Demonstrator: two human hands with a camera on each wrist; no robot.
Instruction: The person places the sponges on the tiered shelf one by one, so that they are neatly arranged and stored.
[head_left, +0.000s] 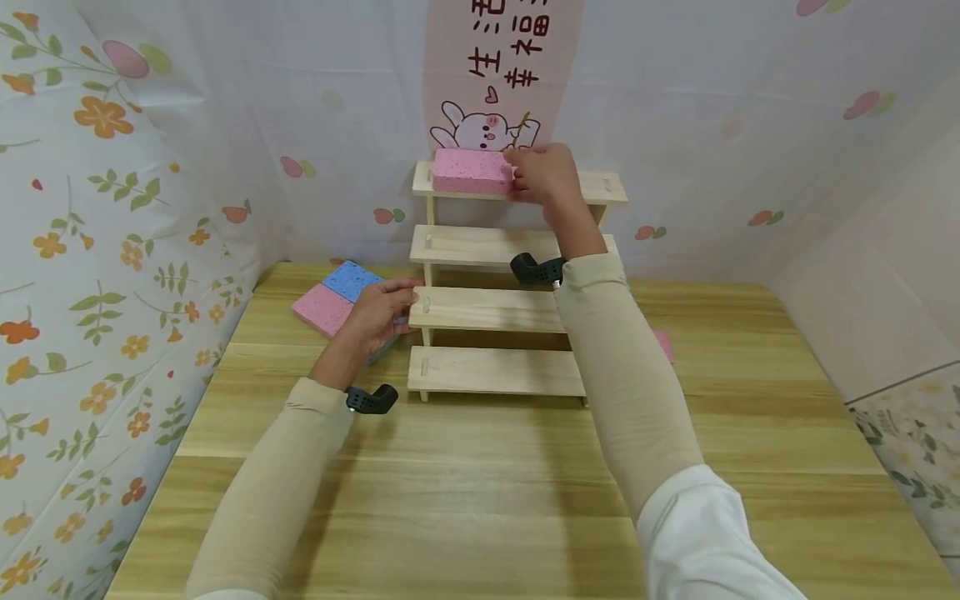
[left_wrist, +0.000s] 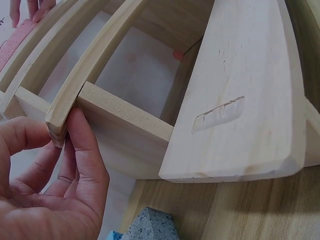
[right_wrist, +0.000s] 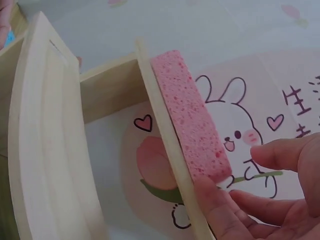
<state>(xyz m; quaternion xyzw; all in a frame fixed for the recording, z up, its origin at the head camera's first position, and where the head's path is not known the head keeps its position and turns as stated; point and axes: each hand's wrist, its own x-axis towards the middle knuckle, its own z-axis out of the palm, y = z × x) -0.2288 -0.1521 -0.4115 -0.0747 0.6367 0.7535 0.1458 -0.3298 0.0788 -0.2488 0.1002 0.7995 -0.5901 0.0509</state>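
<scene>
Head view shows a pink, speckled, rectangular sponge lying on the left part of the top board of a four-tier, pale wooden rack. Your right hand is at its right end, thumb and fingers spread apart rather than clamped on it. Your left hand pinches the left end of the rack's third board from the top. Near that hand, on the wood-grain table, lie a blue speckled sponge, a second pink sponge and a partly hidden grey speckled block. Behind the top board hangs a pink rabbit-print banner.
</scene>
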